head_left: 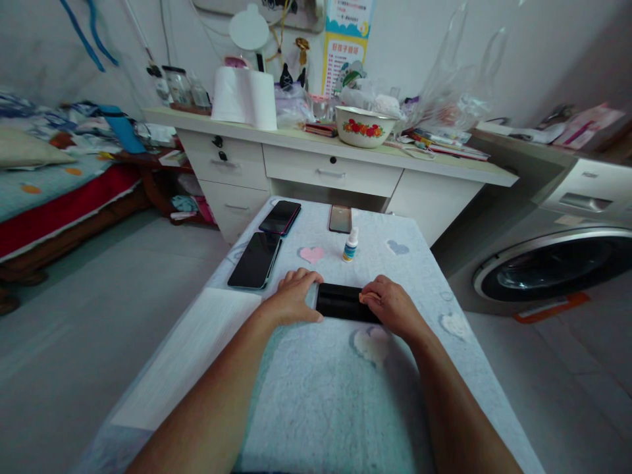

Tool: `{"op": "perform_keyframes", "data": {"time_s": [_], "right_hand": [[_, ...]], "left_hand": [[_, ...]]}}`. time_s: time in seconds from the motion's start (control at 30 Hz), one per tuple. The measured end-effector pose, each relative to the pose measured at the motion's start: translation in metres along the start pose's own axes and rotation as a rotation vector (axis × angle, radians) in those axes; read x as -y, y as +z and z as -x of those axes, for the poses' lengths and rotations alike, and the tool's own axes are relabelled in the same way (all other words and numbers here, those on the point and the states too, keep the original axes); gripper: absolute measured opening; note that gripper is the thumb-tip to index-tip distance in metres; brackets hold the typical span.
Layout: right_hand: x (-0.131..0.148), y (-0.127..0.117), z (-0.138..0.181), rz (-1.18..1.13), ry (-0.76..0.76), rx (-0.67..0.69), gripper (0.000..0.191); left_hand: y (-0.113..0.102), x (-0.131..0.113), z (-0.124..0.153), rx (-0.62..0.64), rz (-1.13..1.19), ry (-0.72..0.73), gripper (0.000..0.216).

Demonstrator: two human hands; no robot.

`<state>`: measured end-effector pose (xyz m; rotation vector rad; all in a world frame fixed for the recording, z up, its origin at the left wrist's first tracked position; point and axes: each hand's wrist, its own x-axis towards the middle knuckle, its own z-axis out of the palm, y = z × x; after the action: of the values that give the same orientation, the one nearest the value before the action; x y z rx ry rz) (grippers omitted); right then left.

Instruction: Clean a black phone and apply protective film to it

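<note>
A black phone (342, 302) lies flat and crosswise on a table covered with a pale cloth (316, 395) printed with hearts. My left hand (292, 298) rests at the phone's left end, fingers curled over its edge. My right hand (390, 306) lies on the phone's right end, fingers closed in a pinch on something small and pale that I cannot name. A small white dropper bottle (350, 245) stands just behind the phone.
Three more phones lie further back: a large one (255, 260) at the left, one with a reddish edge (280, 217) behind it, and a grey one (340, 218). Behind stand a cluttered white desk (326, 168), a washing machine (553, 257) and a bed (44, 191).
</note>
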<state>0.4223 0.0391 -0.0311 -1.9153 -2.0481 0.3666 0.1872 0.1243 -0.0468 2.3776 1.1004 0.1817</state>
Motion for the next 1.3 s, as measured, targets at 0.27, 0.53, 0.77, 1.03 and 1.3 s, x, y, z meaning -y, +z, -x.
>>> {"op": "perform_keyframes", "data": {"time_s": [0.27,0.53,0.77,1.03,1.3], "right_hand": [[0.006,0.001,-0.002,0.101,0.153,-0.071,0.019],[0.033,0.020,-0.002,0.064,0.009,-0.024,0.019],[0.046,0.026,0.000,-0.011,-0.130,0.025,0.020],[0.025,0.019,-0.004,0.027,0.003,-0.051,0.019],[-0.002,0.002,-0.004,0.102,0.218,-0.157,0.017]], "left_hand": [[0.000,0.000,0.001,-0.016,0.015,0.012,0.068],[0.000,-0.002,0.000,-0.016,0.005,-0.004,0.068],[0.001,-0.001,0.000,-0.038,0.003,0.011,0.067],[0.001,-0.002,0.000,-0.032,0.003,0.005,0.067],[0.001,0.000,0.000,-0.021,0.017,0.008,0.067]]}}
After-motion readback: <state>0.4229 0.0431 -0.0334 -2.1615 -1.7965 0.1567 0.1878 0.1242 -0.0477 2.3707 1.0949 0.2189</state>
